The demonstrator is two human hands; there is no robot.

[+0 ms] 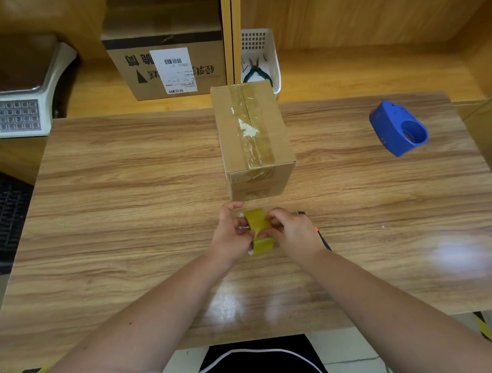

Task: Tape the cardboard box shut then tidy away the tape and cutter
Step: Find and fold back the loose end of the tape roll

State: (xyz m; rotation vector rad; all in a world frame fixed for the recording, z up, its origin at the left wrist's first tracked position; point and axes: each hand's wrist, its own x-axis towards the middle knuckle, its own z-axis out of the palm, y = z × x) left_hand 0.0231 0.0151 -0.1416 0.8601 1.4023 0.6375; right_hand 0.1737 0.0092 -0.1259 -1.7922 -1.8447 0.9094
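Observation:
A small cardboard box (253, 139) stands in the middle of the wooden table (124, 193), its flaps down, with old clear tape and a white scrap along the top seam. Just in front of it I hold a yellowish tape roll (259, 231) with both hands. My left hand (232, 236) grips its left side. My right hand (292, 232) pinches the roll's right side and outer face. A dark cutter with an orange spot (322, 236) lies on the table, mostly hidden under my right hand. A blue tape dispenser (396, 128) lies at the far right.
A white basket (271, 55) with green-handled pliers stands behind the box on the shelf. A larger labelled carton (168, 67) sits to its left. A weighing scale (14, 93) is at the far left, with a dark keyboard (1, 212) below it.

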